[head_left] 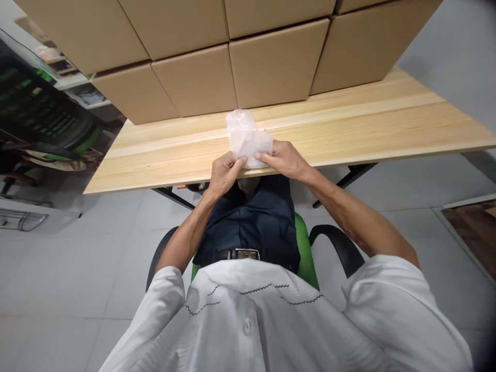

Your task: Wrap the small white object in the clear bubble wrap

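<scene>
A thin, whitish, see-through plastic bag (246, 137) is held up over the front edge of the wooden table (166, 160). My left hand (225, 173) pinches its lower left part, thumb on top. At its right side my right hand (287, 159) grips the plastic between thumb and fingers. The upper left end of the bag sticks up away from me and looks crumpled. Whether anything is inside it, I cannot tell.
Brown cardboard boxes (194, 80) stand stacked in rows along the table's far side. I sit on a green chair (306, 253) with black armrests. To the left are another dark chair (42, 108) and a white shelf (77, 82).
</scene>
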### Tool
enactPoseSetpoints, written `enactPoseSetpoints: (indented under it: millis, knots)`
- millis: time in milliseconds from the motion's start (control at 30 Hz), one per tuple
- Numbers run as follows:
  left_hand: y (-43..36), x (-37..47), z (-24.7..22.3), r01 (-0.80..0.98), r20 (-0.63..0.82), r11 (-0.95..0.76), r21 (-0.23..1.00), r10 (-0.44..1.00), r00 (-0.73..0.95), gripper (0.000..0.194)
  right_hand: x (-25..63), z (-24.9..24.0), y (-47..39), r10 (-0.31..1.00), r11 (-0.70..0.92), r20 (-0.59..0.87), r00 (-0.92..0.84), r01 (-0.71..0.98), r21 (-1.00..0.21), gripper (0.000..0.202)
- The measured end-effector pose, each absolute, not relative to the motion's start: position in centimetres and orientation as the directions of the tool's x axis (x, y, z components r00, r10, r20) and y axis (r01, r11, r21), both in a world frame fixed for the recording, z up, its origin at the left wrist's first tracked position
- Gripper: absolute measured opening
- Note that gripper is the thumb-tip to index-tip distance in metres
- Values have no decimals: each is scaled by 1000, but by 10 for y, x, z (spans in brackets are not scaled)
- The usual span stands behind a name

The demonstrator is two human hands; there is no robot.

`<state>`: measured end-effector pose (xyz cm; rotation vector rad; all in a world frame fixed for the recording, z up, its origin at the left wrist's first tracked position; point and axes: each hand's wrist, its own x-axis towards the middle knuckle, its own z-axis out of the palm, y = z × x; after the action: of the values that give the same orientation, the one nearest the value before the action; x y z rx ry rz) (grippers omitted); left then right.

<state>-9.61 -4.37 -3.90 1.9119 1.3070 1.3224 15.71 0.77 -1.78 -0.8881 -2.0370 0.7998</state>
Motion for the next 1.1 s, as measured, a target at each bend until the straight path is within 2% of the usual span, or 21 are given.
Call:
enactPoseSetpoints:
  millis: [133, 267, 300, 367, 433, 533, 600, 700, 767, 833, 967, 1100]
  knots:
    - [-35, -97, -47, 474, 427, -362, 803, 904, -32, 52, 145, -12, 21, 818, 516, 354, -454, 306, -800, 51]
    - [-33, -102, -61, 566, 466, -348, 747, 882, -73, 39, 137, -9, 32, 835, 479, 307, -458, 328, -814, 43]
    - [-34, -103, -64, 588, 485, -362, 723, 872, -59, 44, 135, -8, 33, 835, 476, 302, -460, 330, -815, 40]
    - [-36, -105, -66, 645, 544, -414, 642, 839, -3, 69, 132, -5, 34, 834, 475, 293, -468, 335, -814, 32]
    - [-38, -107, -65, 709, 616, -476, 520, 784, 76, 82, 131, -3, 36, 830, 474, 278, -484, 347, -809, 26]
    - [-40, -109, -58, 768, 671, -556, 320, 705, 231, 69, 130, -1, 42, 822, 479, 251, -511, 383, -790, 25]
    - [-40, -108, -54, 774, 648, -596, 213, 679, 345, 53, 130, -1, 48, 819, 484, 229, -526, 420, -768, 29]
    - [-41, -105, -55, 769, 589, -627, 122, 669, 452, 40, 129, -3, 58, 820, 485, 201, -536, 463, -742, 51]
    - [-43, -103, -59, 774, 575, -626, 96, 669, 470, 42, 127, -5, 64, 822, 482, 186, -538, 485, -730, 67]
    - [-45, -101, -62, 789, 575, -610, 78, 673, 464, 46, 125, -6, 70, 825, 478, 167, -540, 509, -716, 74]
    - [-50, -100, -65, 823, 563, -566, 48, 696, 445, 52, 118, -7, 78, 821, 491, 146, -551, 553, -673, 71]
    - [-52, -99, -58, 841, 513, -536, 75, 744, 429, 58, 113, -10, 86, 811, 528, 147, -567, 598, -603, 70]
